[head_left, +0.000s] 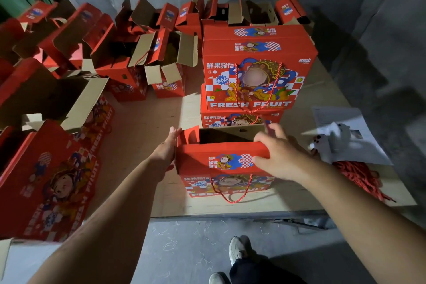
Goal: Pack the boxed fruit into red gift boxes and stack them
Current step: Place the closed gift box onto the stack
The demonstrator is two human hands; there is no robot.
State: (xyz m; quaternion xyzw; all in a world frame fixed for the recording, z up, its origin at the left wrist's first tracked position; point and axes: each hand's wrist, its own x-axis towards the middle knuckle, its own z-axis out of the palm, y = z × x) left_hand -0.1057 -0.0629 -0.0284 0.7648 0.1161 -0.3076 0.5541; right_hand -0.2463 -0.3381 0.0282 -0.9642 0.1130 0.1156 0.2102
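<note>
- A person's right hand [277, 154] curls over the near top flap of a red gift box [221, 168] at its right end, thumb on the printed face and fingers reaching inside, while the left hand [167, 147] presses flat, fingers straight, against the box's left end.
- The box stands at the near edge of a board-topped table [143, 127], its top not yet folded shut; the dark interior does not show whether fruit is packed inside.
- Just behind it, closed boxes form a stack [253, 71] two high, with another behind, suggesting only a small share of the job is done.
- Many open boxes [143, 53] crowd the table's left and back, flaps up, apparently awaiting filling and closing.
- Papers [345, 131] and a bundle of red cord [355, 170] lie at right.
</note>
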